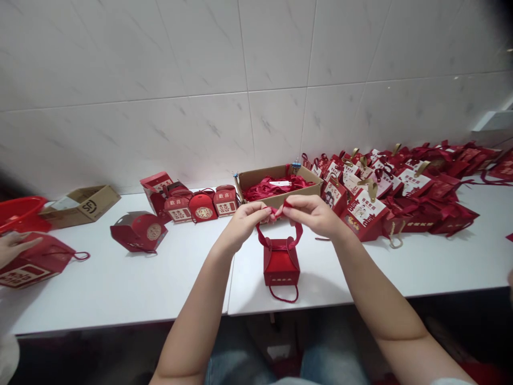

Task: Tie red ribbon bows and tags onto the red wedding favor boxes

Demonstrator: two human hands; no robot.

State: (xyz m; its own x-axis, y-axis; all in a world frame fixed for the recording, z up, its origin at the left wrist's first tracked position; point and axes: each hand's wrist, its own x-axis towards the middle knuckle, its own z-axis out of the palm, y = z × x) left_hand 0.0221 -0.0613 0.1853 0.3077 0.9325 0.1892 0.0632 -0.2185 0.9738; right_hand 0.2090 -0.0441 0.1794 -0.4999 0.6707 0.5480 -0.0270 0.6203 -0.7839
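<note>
In front of me on the white table stands a small red gift box (281,262) with a cord loop hanging over its front. A dark red ribbon (298,233) runs through the top of the box and up on both sides to my hands. My left hand (249,222) pinches one part of the ribbon. Close beside it, fingertips nearly meeting, my right hand (316,213) pinches the other part. Where exactly the ribbon ends lie between the fingers is partly hidden.
Behind my hands a cardboard box (318,187) holds red ribbons. Many finished gift boxes (364,214) crowd the right. Several small boxes (202,207) and an open red box (139,232) stand left. Another person's hand (14,248) touches a red box (42,262) near an SF carton (94,206).
</note>
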